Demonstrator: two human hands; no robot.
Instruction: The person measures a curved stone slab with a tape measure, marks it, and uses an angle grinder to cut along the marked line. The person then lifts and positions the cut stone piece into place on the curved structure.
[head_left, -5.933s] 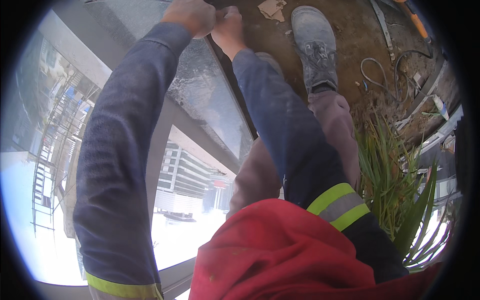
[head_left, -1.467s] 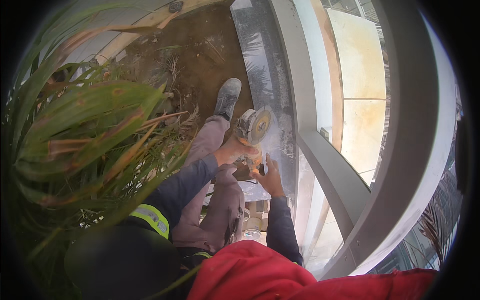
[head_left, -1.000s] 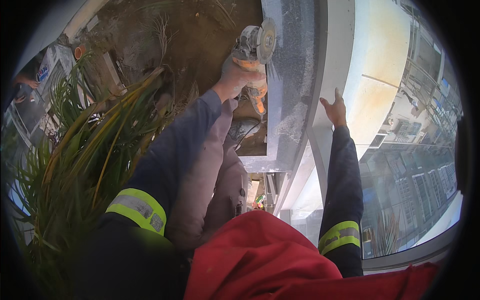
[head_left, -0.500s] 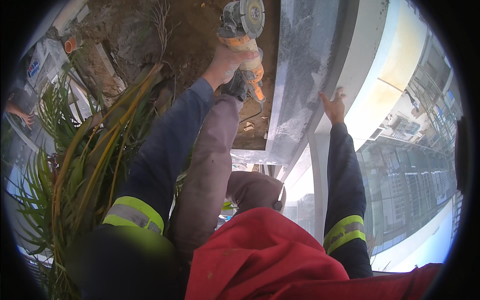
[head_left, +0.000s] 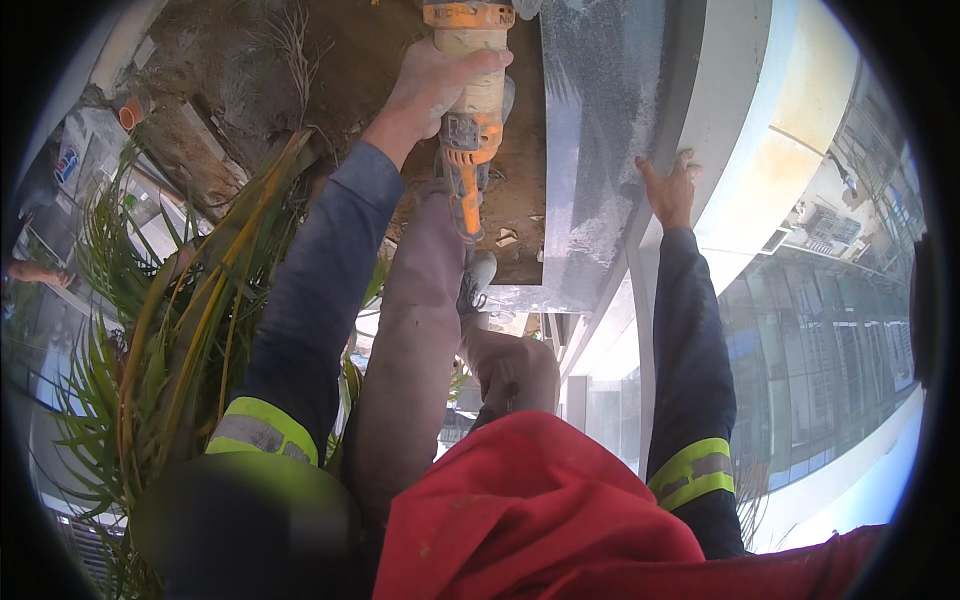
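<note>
My left hand [head_left: 425, 88] is wrapped round the body of a dusty orange and grey angle grinder [head_left: 470, 75], held lengthwise over the soil with its tail toward me. The front of the grinder runs past the top edge, so its disc is mostly out of sight. Over on the right, my right hand [head_left: 672, 192] rests against a pale grey ledge [head_left: 708, 120] with thumb and fingers spread, holding nothing. Between the two hands lies a dusty grey stone slab [head_left: 600, 150], its inner edge bordering the soil.
Long-leaved plants [head_left: 190, 330] crowd the left side, with dry twigs [head_left: 297, 60] and an orange pot [head_left: 130, 113] beyond. Another person's hand [head_left: 40, 273] shows at the far left. Bare soil [head_left: 350, 60] lies ahead. A drop with buildings [head_left: 820, 340] opens past the ledge.
The grinder looks larger and straighter; its tail has swung left and its disc has passed mostly beyond the top edge. My right hand stays at the ledge. One of my shoes has come into view.
</note>
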